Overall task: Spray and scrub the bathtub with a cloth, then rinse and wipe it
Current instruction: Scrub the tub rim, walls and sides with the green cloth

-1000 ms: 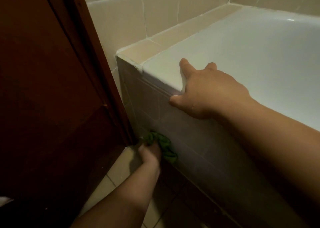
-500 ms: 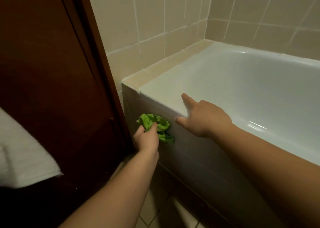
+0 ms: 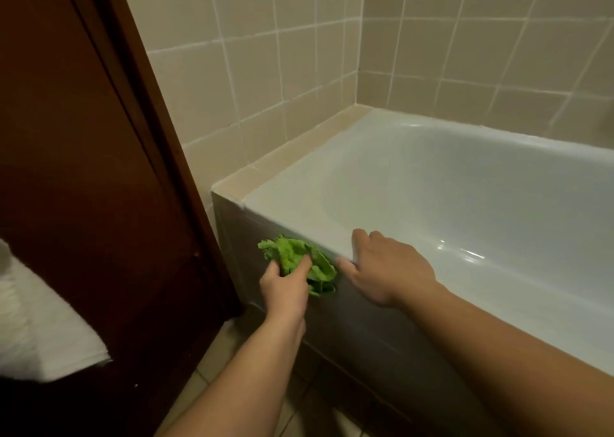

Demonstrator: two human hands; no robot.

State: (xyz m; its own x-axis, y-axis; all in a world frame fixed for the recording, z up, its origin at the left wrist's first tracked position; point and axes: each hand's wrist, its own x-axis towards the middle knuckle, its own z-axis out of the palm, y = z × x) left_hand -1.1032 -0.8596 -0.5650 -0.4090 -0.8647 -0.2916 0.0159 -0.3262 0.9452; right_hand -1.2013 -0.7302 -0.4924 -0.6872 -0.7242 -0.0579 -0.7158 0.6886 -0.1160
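Left hand (image 3: 285, 287) grips the green cloth (image 3: 300, 263), fingers curled round the wad, pressing it on the tiled front panel (image 3: 365, 330) of the bathtub (image 3: 432, 204), just under the rim (image 3: 299, 217) near the corner by the door frame (image 3: 159, 137). A second ago the cloth was low on the panel, near the floor (image 3: 212, 370); now it's up just below the rim, so the wipe stroke has run bottom to top (likely finishing this end of the panel). Right hand (image 3: 388, 270) stays braced on the rim, fingers straight and a bit spread over the edge, thumb on the outer face, holding nothing. It sits just beside the cloth, not touching. Tub interior looks glossy with a highlight; can't tell if wet. No spray bottle in view. White towel (image 3: 43, 330) at left edge. Judging by this, wiping stage, outside surfaces; next probably rim top.
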